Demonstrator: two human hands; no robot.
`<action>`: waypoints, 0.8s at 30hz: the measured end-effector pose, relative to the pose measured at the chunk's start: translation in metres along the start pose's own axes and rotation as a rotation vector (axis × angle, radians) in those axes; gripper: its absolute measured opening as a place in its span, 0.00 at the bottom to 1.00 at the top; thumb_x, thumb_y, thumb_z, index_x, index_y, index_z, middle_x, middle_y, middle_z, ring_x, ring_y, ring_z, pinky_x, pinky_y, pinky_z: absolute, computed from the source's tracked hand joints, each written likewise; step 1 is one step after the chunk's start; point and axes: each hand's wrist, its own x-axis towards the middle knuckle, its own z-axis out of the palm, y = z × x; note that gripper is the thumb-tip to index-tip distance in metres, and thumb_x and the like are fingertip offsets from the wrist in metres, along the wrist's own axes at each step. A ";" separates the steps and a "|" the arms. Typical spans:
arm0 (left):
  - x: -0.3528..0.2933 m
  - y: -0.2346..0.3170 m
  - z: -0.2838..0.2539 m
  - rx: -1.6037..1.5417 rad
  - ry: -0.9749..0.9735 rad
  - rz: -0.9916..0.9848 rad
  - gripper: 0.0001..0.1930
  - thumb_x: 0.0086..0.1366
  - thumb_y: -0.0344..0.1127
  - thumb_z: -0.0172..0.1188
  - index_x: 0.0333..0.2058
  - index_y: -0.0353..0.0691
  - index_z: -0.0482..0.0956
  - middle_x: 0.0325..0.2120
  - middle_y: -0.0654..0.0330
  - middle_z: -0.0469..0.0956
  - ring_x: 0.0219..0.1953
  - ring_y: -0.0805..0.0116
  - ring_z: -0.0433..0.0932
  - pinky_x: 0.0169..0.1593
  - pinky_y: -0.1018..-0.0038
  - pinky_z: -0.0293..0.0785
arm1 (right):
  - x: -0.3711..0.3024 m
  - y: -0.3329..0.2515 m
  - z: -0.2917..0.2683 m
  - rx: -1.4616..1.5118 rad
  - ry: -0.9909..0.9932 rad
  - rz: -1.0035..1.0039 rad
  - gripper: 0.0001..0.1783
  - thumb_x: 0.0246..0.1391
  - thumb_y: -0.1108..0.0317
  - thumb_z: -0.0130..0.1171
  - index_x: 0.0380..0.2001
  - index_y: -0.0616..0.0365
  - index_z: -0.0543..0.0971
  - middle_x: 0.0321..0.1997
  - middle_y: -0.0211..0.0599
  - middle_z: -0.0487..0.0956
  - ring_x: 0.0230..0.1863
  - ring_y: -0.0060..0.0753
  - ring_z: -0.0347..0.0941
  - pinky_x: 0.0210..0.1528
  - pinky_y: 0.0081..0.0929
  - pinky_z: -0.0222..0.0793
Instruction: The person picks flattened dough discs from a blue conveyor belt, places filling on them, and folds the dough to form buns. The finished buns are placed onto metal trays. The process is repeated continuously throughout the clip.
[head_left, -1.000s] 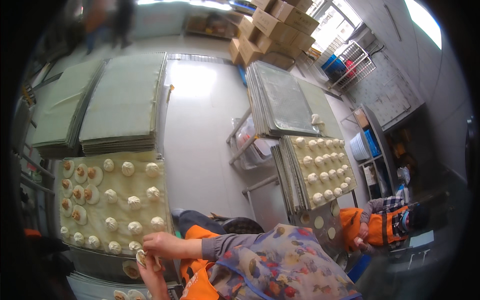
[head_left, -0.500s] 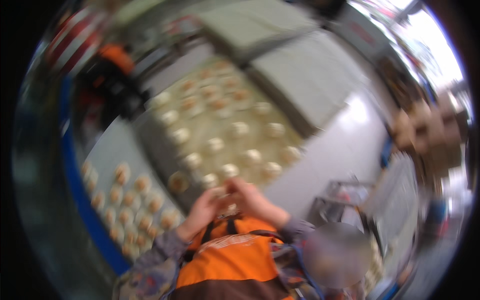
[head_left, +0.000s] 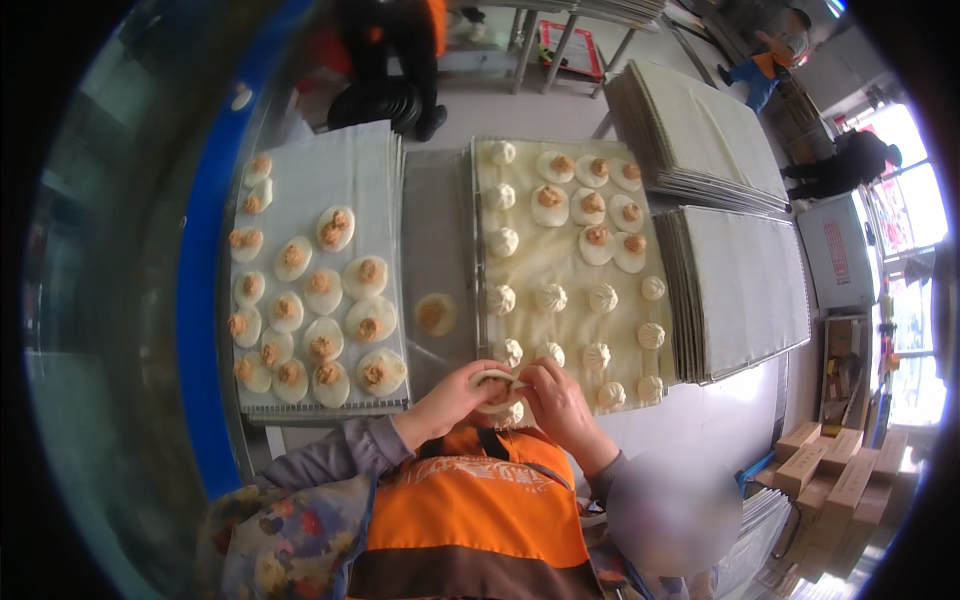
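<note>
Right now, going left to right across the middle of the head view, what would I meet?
Blue strip, tray of filling-topped wrappers, lone filling-topped wrapper, tray of pleated buns and open wrappers, tray stack, white container, bright window.

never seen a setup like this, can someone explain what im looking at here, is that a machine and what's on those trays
There's no machine doing this: you see a person's own two bare hands. The wide fisheye camera sits on the person's head and looks down, so edges bend near the rim and the orange apron is at the bottom. The left hand holds a piece of dough, while the right hand pinches its edge. The tray on the left carries flat dough rounds topped with brownish filling. The tray on the right has closed, pleated buns and a group of filled rounds that are open.
</note>
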 end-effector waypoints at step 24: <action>-0.019 -0.038 -0.045 0.655 -0.019 0.563 0.14 0.73 0.27 0.50 0.55 0.37 0.72 0.47 0.55 0.73 0.49 0.69 0.74 0.54 0.70 0.70 | 0.029 -0.047 0.023 0.001 -0.245 -0.151 0.12 0.47 0.83 0.61 0.37 0.61 0.78 0.36 0.43 0.77 0.35 0.50 0.76 0.35 0.37 0.72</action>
